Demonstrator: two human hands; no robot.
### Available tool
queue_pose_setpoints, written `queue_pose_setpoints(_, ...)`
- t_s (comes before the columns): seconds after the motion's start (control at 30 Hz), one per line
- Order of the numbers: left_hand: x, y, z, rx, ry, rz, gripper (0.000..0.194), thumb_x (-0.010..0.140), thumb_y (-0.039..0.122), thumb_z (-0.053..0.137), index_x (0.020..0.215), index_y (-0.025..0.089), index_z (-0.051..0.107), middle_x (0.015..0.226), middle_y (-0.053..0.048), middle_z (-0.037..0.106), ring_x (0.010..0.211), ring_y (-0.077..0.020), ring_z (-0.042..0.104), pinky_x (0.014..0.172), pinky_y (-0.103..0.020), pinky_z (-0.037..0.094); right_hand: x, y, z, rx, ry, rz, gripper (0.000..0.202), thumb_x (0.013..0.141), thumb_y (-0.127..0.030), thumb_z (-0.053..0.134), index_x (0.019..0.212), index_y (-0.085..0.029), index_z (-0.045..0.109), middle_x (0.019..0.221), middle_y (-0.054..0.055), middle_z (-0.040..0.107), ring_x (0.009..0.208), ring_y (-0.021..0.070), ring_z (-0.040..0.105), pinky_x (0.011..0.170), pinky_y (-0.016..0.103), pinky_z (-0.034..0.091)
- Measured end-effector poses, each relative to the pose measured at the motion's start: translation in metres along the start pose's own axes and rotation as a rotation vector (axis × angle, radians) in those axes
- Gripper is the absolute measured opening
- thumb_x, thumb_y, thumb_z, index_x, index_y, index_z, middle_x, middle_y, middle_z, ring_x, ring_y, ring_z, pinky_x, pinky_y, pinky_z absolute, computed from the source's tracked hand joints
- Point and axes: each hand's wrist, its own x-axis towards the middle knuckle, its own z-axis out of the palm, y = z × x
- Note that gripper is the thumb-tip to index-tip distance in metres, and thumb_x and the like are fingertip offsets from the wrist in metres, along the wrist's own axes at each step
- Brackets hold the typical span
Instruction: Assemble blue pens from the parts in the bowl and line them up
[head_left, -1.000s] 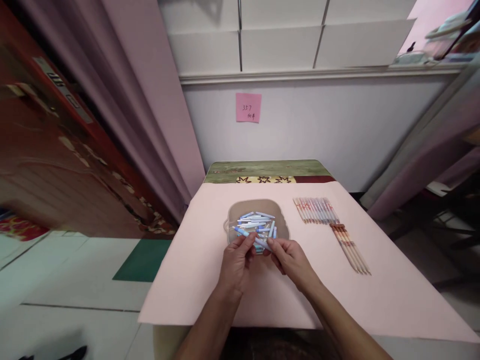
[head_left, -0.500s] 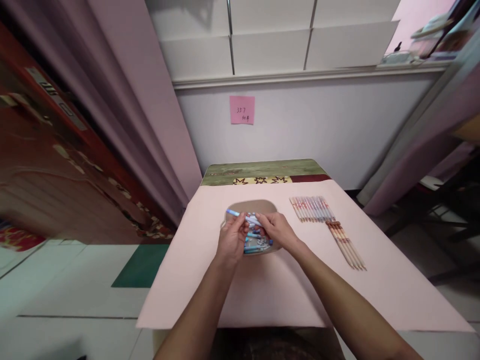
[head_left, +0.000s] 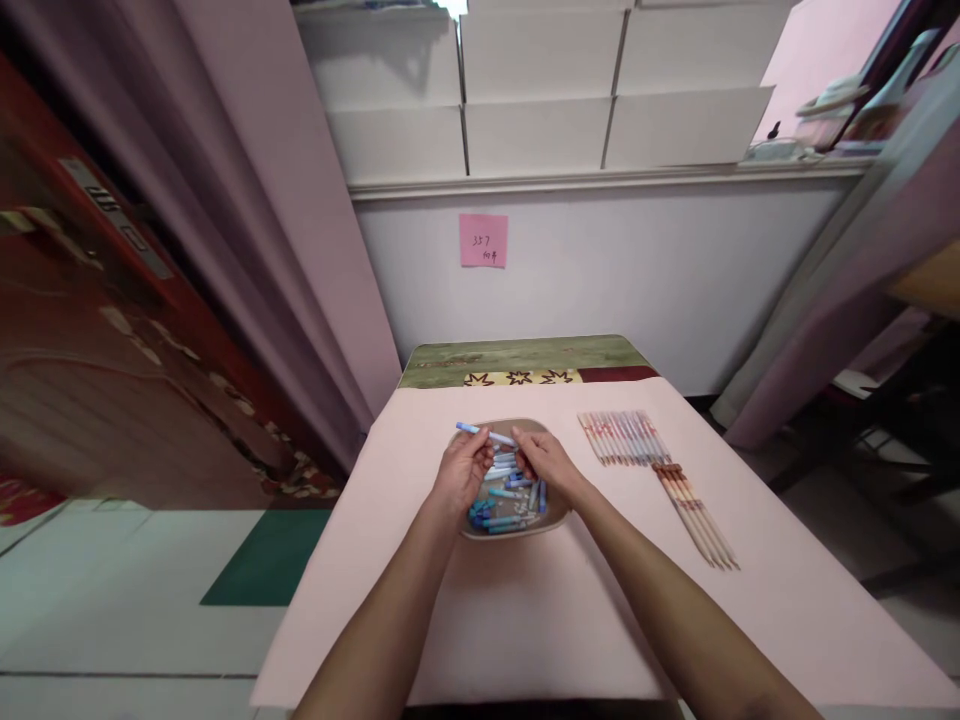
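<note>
Fingertips of the left hand (head_left: 459, 472) are pinched narrow around a slim, pale blue pen (head_left: 501, 438), whose bluer end pokes out past them to the far left; the right hand (head_left: 551, 460) grips the other end between thumb and finger, so that the pen spans the gap between the two, above the far part of a beige tray (head_left: 559, 512); inside the tray lie loose blue pens (head_left: 517, 482), with darker blue and teal pieces (head_left: 491, 520) gathered near its front left corner; to the right, on the pink-covered tabletop (head_left: 525, 620), a neat row of pale pens (head_left: 622, 438) lies side by side, and a smaller bundle with brown ends (head_left: 694, 515) lies just beside its near right corner; beyond the tabletop's green far edge (head_left: 525, 353), a pink note (head_left: 483, 241) with handwriting sticks to the white wall (head_left: 600, 250).
</note>
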Motion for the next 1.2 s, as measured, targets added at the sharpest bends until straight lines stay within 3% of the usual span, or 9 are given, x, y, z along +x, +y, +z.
queue_pose_setpoints(0.1,0.003,-0.002,-0.002,0.010,0.014,-0.019,0.026,0.062,0.025,0.082,0.074,0.012,0.063,0.057,0.001,0.059,0.046,-0.0057,0.052,0.041,-0.014,0.036,0.003,0.005,0.003,0.002,-0.021,0.029,0.057,0.089,-0.060,0.037,0.067,-0.014,0.064,0.041,-0.004,0.046,0.034,0.0092,0.040,0.038,0.021,0.032)
queue_pose_setpoints(0.27,0.001,-0.006,-0.008,-0.002,0.039,-0.011,0.029,0.062,0.029,0.082,0.073,0.012,0.062,0.057,0.002,0.058,0.045,-0.0044,0.051,0.040,-0.013,0.035,0.002,0.008,0.004,-0.005,0.062,-0.029,0.028,0.078,-0.044,0.060,0.077,-0.016,0.059,0.057,-0.004,0.054,0.049,0.0101,0.049,0.046,0.019,0.037)
queue_pose_setpoints(0.37,0.000,-0.006,-0.008,-0.011,0.041,0.002,0.032,0.061,0.031,0.082,0.077,0.012,0.062,0.058,0.002,0.058,0.046,-0.0045,0.052,0.040,-0.013,0.035,0.000,0.005,0.002,0.034,0.135,-0.120,0.024,0.069,-0.034,0.068,0.082,-0.018,0.055,0.067,-0.005,0.055,0.059,0.0110,0.050,0.054,0.020,0.040)
queue_pose_setpoints(0.53,-0.004,-0.007,-0.006,-0.013,0.051,0.035,0.034,0.064,0.036,0.080,0.076,0.013,0.058,0.060,0.002,0.059,0.046,-0.0053,0.052,0.040,-0.014,0.035,-0.008,0.000,0.002,0.023,0.169,-0.117,0.021,0.077,-0.038,0.061,0.082,-0.019,0.053,0.063,-0.005,0.050,0.052,0.0109,0.045,0.049,0.021,0.037)
queue_pose_setpoints(0.73,-0.007,-0.005,-0.002,0.034,0.083,0.151,0.035,0.069,0.043,0.073,0.083,0.016,0.053,0.073,-0.003,0.067,0.051,-0.0086,0.058,0.046,-0.019,0.042,-0.011,-0.001,-0.001,0.171,0.401,-0.120,0.027,0.075,-0.040,0.065,0.087,-0.020,0.052,0.057,-0.008,0.045,0.047,0.0099,0.039,0.045,0.020,0.032)
queue_pose_setpoints(0.8,-0.006,-0.005,0.000,0.074,0.095,0.194,0.035,0.069,0.042,0.073,0.083,0.016,0.054,0.073,-0.004,0.068,0.050,-0.0089,0.057,0.046,-0.019,0.042,-0.011,0.000,-0.001,0.172,0.419,-0.131,0.027,0.073,-0.039,0.067,0.087,-0.019,0.054,0.055,-0.009,0.043,0.047,0.0097,0.037,0.046,0.020,0.031)
queue_pose_setpoints(1.03,-0.007,-0.007,0.003,0.196,0.108,0.273,0.034,0.066,0.038,0.076,0.085,0.014,0.060,0.061,0.000,0.064,0.042,-0.0070,0.051,0.040,-0.017,0.035,-0.016,-0.006,-0.001,-0.072,0.379,-0.157,0.027,0.085,-0.043,0.052,0.081,-0.017,0.057,0.064,-0.002,0.054,0.056,0.0119,0.045,0.053,0.022,0.035)
queue_pose_setpoints(1.2,-0.009,-0.008,0.004,0.240,0.118,0.291,0.031,0.065,0.038,0.077,0.073,0.017,0.056,0.054,0.002,0.062,0.038,-0.0063,0.048,0.038,-0.017,0.031,-0.018,-0.011,0.001,-0.395,0.356,-0.161,0.028,0.089,-0.040,0.045,0.073,-0.019,0.054,0.060,-0.003,0.051,0.056,0.0123,0.045,0.054,0.022,0.033)
